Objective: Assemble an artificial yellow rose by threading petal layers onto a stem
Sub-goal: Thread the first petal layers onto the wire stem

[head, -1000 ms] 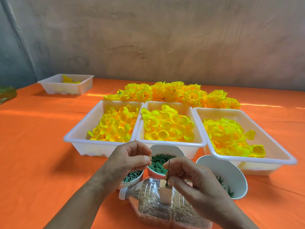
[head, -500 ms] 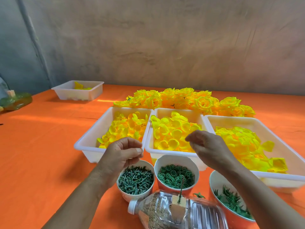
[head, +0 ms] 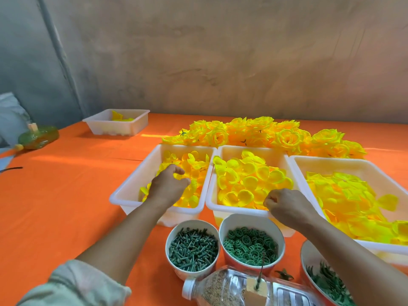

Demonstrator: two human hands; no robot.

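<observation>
Currently left hand (head: pixel 169 184) among left-tray petals (head: pixel 197 164); right hand (head: pixel 288 206) over middle-tray petals (head: pixel 249 180).

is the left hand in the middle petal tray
No, the left hand is down among the petals in the left tray.

Open orange bench (head: pixel 66 206) spans the frame's left side; centre and right are crowded by petal trays (head: pixel 123 195), filled cups (head: pixel 189 224), a lying bottle (head: pixel 220 290) and finished roses (head: pixel 284 138) behind

a pale, faintly greenish, crumpled cloth sleeve (head: pixel 72 283) covers the left upper arm, bunched at the elbow.
</observation>
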